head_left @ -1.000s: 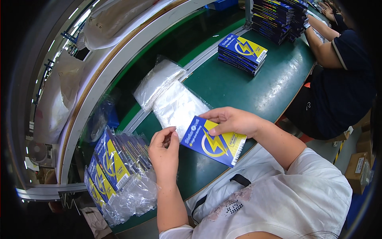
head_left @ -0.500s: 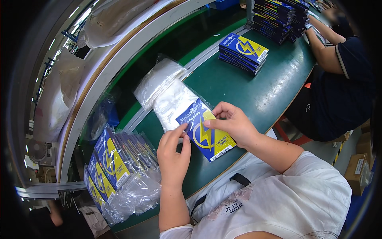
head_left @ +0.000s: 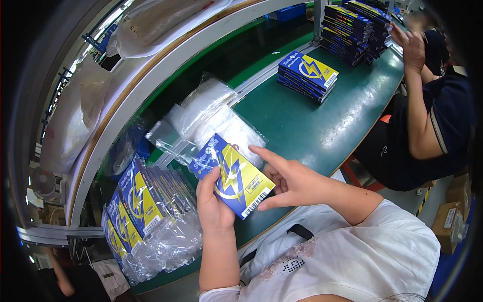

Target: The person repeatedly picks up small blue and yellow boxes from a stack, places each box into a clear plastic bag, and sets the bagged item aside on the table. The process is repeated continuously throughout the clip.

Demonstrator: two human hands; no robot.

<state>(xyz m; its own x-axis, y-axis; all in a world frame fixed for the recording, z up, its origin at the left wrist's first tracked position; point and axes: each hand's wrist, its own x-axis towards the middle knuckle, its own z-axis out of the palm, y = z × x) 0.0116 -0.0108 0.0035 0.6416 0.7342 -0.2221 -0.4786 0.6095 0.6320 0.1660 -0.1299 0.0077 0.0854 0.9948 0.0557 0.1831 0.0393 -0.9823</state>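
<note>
A flat blue-and-yellow box with a lightning-bolt print is tilted in front of me, inside a clear plastic bag whose loose end sticks out beyond the box's far left corner. My left hand grips the box by its left edge, thumb on the front face. Beside the right edge is my right hand, fingers apart, holding nothing; whether a fingertip touches the box I cannot tell. Just behind the box lies a pile of clear flat bags on the green table.
Bagged boxes stand in rows at the left, crumpled film around them. A short stack of boxes sits farther back, with taller stacks behind. A co-worker sits at the right. A metal-edged shelf curves along the left.
The box has moved left and nearer my left hand, and the bag's loose end now shows past it. My right hand has let go and spread its fingers. The co-worker's hand has risen.
</note>
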